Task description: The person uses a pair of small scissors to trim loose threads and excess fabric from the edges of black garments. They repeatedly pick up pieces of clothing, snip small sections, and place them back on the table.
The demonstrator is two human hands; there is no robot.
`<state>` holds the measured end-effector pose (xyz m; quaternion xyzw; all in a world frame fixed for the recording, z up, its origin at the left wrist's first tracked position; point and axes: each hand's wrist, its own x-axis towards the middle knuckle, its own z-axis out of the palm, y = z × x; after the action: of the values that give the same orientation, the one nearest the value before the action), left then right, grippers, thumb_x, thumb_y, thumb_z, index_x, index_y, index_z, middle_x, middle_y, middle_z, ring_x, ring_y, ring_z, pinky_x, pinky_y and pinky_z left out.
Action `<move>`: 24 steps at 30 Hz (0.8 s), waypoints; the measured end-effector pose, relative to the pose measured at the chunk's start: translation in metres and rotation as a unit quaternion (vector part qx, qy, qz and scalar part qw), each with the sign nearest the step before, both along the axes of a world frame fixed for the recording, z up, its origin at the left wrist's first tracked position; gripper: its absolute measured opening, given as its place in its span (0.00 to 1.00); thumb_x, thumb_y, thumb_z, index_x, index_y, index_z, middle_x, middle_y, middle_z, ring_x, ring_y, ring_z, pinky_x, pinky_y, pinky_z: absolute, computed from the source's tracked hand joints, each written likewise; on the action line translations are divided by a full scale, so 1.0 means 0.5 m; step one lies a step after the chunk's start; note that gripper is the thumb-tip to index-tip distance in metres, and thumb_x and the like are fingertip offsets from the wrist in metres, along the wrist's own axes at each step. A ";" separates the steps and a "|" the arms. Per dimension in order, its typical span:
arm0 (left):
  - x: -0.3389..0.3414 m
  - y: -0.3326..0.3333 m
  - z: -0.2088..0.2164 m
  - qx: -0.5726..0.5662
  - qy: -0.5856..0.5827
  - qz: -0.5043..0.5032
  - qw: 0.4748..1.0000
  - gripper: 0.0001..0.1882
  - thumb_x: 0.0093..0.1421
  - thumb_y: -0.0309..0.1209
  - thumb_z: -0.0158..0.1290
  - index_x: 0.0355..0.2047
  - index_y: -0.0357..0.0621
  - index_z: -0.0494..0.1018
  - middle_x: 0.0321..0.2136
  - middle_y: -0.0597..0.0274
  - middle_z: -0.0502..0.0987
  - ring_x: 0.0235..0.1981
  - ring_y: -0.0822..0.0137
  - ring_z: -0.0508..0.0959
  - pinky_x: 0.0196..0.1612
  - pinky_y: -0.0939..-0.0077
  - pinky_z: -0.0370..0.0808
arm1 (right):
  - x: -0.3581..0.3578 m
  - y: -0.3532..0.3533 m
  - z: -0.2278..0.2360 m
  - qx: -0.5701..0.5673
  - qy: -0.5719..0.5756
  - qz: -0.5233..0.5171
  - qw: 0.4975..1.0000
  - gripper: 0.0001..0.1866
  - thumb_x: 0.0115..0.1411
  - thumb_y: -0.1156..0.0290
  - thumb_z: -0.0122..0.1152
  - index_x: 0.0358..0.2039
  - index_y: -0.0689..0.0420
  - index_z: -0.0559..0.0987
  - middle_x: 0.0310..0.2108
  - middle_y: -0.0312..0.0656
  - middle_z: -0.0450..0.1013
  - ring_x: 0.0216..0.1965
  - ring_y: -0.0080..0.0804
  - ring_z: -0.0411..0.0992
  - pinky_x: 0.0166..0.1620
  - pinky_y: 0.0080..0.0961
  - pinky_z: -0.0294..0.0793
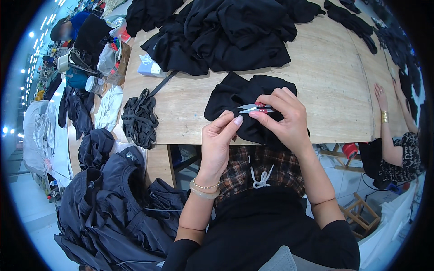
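In front of me a black garment (235, 92) lies bunched at the table's near edge, part of it hanging over. My left hand (220, 132) pinches a bit of its black fabric between thumb and fingertips. Small thread snips (249, 108) with red on the handles are gripped in my right hand (284, 113). Their pointed blades face left, just above the left fingertips and the cloth. Whether a thread lies between the blades is too small to tell.
Black garments (239, 36) are heaped farther back on the wooden table (330, 99). Left of me lie a coil of dark strips (139, 118), a tissue box (150, 67) and piled dark clothes (122, 203). At the right, a co-worker's arm (385, 122) rests on the table near a wooden stool (361, 214).
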<state>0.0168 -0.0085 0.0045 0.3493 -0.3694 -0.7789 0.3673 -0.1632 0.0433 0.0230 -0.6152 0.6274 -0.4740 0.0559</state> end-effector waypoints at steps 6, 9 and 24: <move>0.002 0.002 0.005 -0.004 -0.005 0.001 1.000 0.06 0.64 0.22 0.59 0.40 0.35 0.82 0.33 0.76 0.73 0.31 0.86 0.67 0.32 0.88 0.61 | -0.001 -0.001 0.000 -0.004 0.004 0.002 1.000 0.14 0.49 0.65 0.76 0.30 0.60 0.83 0.25 0.37 0.72 0.27 0.32 0.67 0.30 0.28 0.66; 0.003 0.002 0.004 -0.014 -0.017 0.001 1.000 0.06 0.64 0.22 0.59 0.41 0.35 0.82 0.32 0.76 0.73 0.31 0.86 0.67 0.33 0.88 0.61 | 0.002 0.000 0.003 -0.003 -0.006 0.004 1.000 0.13 0.49 0.66 0.76 0.30 0.59 0.83 0.25 0.37 0.73 0.28 0.32 0.67 0.30 0.27 0.67; 0.027 -0.009 -0.011 -0.159 -0.112 -0.131 0.972 0.03 0.64 0.18 0.55 0.33 0.28 0.76 0.30 0.76 0.64 0.30 0.85 0.61 0.33 0.89 0.57 | 0.019 -0.079 -0.050 0.076 -0.252 0.107 0.959 0.08 0.58 0.72 0.68 0.35 0.63 0.82 0.27 0.39 0.77 0.30 0.20 0.73 0.35 0.21 0.72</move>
<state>0.0301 -0.0128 -0.0013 0.3199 -0.5695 -0.7077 0.2694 -0.1536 0.0037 -0.0019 -0.5333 0.5576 -0.5559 0.3092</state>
